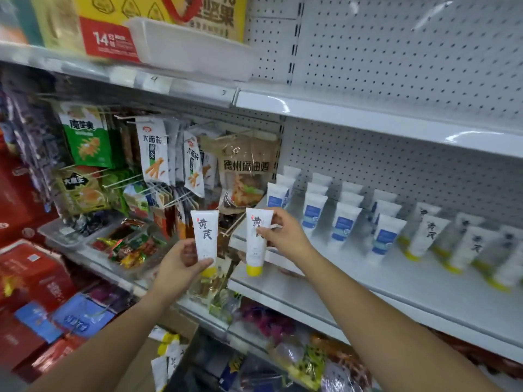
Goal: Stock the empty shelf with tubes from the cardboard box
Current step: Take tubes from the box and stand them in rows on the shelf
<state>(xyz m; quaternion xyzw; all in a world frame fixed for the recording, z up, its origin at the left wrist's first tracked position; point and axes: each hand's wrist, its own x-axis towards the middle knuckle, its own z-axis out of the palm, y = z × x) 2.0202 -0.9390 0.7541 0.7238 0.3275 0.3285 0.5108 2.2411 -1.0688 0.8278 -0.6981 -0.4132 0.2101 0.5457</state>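
Tubes held, head view: two white plastic tubes with yellow caps and black brush lettering, upright, caps down, side by side and apart.
Left-hand tube (204, 236): held up in front of the hanging snacks, just left of the shelf edge.
Right-hand tube (255, 250): over the left front corner of the shelf; cap touching the surface or just above it, cannot tell which.
Left hand (181, 260): closed round the lower body of its tube, thumb across the front just above the cap.
Right hand (284, 233): pinching its tube near the crimped top, fingers curled on the front.
White metal shelf (396, 292): pegboard panel behind, another white shelf above.
Blue-labelled white tubes (342, 224): standing in rows toward the back of the shelf, left and middle.
Yellow-capped white tubes (424, 239): same black lettering, standing caps down in rows to the right of the blue-labelled ones, blurred at the far right.
Brown cardboard box (184, 325): low in view between the two forearms, with blurred white-and-yellow boxed tubes (167, 355) at its flap.
Hanging snack packets (154, 154): on hooks in the bay left of the shelf.
White plastic tray (175, 43): on the upper shelf, beside a yellow and red carton.
Red cartons (28, 275): stacked at the far left.
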